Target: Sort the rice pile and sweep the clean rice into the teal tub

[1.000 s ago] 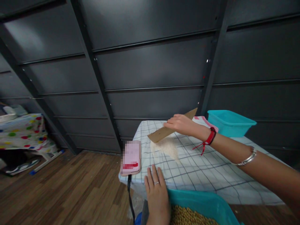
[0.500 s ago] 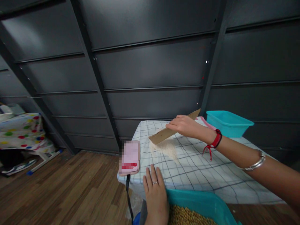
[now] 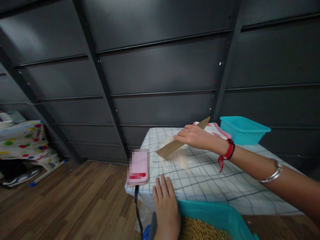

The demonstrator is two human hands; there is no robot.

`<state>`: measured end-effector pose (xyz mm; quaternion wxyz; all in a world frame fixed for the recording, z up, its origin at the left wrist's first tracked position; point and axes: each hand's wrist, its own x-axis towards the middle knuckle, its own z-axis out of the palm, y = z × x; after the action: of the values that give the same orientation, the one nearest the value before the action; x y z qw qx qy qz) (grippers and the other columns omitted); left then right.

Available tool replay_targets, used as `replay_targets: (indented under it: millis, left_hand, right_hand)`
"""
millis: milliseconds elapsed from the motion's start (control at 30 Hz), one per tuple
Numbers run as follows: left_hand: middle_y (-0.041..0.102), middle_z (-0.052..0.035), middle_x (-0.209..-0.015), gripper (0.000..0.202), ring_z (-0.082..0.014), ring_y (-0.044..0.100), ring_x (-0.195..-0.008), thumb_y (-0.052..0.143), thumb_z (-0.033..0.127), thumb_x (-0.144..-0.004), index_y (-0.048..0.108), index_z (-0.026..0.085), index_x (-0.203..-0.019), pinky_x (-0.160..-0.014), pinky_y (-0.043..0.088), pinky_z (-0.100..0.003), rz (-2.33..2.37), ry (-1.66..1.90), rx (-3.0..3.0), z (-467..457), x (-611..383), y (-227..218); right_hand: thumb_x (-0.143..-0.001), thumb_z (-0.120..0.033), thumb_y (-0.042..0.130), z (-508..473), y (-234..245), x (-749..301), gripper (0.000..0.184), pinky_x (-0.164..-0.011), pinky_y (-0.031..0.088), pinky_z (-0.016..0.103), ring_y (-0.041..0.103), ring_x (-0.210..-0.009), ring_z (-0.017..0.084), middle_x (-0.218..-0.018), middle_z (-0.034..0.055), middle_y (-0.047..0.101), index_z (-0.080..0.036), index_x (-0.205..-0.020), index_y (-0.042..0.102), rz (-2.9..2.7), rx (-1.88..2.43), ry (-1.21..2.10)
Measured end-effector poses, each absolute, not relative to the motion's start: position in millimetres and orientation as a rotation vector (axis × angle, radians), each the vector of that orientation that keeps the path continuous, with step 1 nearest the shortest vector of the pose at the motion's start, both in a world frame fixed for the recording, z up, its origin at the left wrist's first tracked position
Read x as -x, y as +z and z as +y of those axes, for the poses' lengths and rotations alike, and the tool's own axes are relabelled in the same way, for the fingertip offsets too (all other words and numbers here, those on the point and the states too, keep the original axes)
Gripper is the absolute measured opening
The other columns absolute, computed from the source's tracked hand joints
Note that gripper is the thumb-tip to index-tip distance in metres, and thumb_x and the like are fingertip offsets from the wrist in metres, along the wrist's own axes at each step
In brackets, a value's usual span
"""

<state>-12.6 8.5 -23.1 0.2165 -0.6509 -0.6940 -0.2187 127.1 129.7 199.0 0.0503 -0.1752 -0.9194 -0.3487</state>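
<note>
My right hand (image 3: 191, 136) grips a flat strip of cardboard (image 3: 172, 146), its long edge down on the checked tablecloth and tilted from lower left to upper right. A thin spread of pale grains (image 3: 182, 159), like rice, lies along both sides of the strip. My left hand (image 3: 165, 203) is flat with fingers stretched over the near edge of the table, holding nothing. Right beside it, at the bottom, is a teal tub (image 3: 207, 208) with brownish-yellow beans (image 3: 200, 230) in it.
A pink phone-like object (image 3: 138, 166) with a black strap lies at the table's left edge. Behind my right hand is a red-and-white striped cloth (image 3: 217, 130), with a turquoise basin (image 3: 245, 130) at the back right. A dark panelled wall (image 3: 160, 76) rises behind the table.
My right hand has drawn the cardboard strip slightly left and toward me over the grains, and more of the striped cloth shows behind it. My left hand stays in place.
</note>
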Motion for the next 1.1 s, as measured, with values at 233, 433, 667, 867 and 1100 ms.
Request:
replay_targets:
  millis: [233,433,667,867,1100]
  left_hand:
    - [0.054,-0.019,-0.132,0.055,-0.0354,0.045,-0.123,0.053,0.003,-0.066,0.059,0.012,-0.121,-0.1,0.038,-0.054,-1.916,-0.612,1.802,9,12,-22]
    - [0.052,-0.0182,-0.134,0.055,-0.0341,0.043,-0.126,0.052,0.003,-0.068,0.058,0.013,-0.122,-0.103,0.034,-0.054,-1.922,-0.634,1.802,10,12,-29]
    - [0.05,-0.019,-0.135,0.058,-0.0351,0.042,-0.127,0.052,0.001,-0.067,0.057,0.012,-0.123,-0.103,0.035,-0.054,-1.947,-0.602,1.825,9,12,-27]
    - [0.053,-0.0178,-0.133,0.055,-0.0341,0.047,-0.123,0.055,0.004,-0.067,0.058,0.013,-0.121,-0.099,0.04,-0.051,-1.918,-0.582,1.827,7,13,-18]
    - [0.054,-0.0176,-0.132,0.051,-0.0351,0.047,-0.123,0.062,0.013,-0.069,0.059,0.014,-0.12,-0.099,0.04,-0.052,-1.932,-0.591,1.82,7,13,-16]
  right_hand:
    - [-0.091,-0.005,0.037,129,198,-130,0.022,-0.062,0.029,0.03,0.054,-0.065,0.015,-0.075,0.0031,0.063,-0.014,-0.096,0.056,-2.818,0.492,-1.059]
    - [-0.092,-0.005,0.035,123,203,-132,0.024,-0.062,0.031,0.03,0.054,-0.066,0.015,-0.074,0.0035,0.062,-0.013,-0.095,0.057,-2.788,0.471,-1.061]
    - [-0.092,-0.004,0.035,116,200,-138,0.025,-0.063,0.033,0.03,0.056,-0.066,0.015,-0.073,0.0041,0.063,-0.013,-0.094,0.057,-2.801,0.473,-1.074]
    - [-0.091,-0.001,0.032,107,203,-146,0.027,-0.064,0.035,0.03,0.056,-0.068,0.015,-0.073,0.0046,0.063,-0.013,-0.093,0.057,-2.745,0.461,-1.098]
    - [-0.091,-0.002,0.032,104,198,-152,0.028,-0.062,0.034,0.03,0.052,-0.062,0.014,-0.068,0.0019,0.061,-0.016,-0.087,0.056,-2.72,0.407,-1.127]
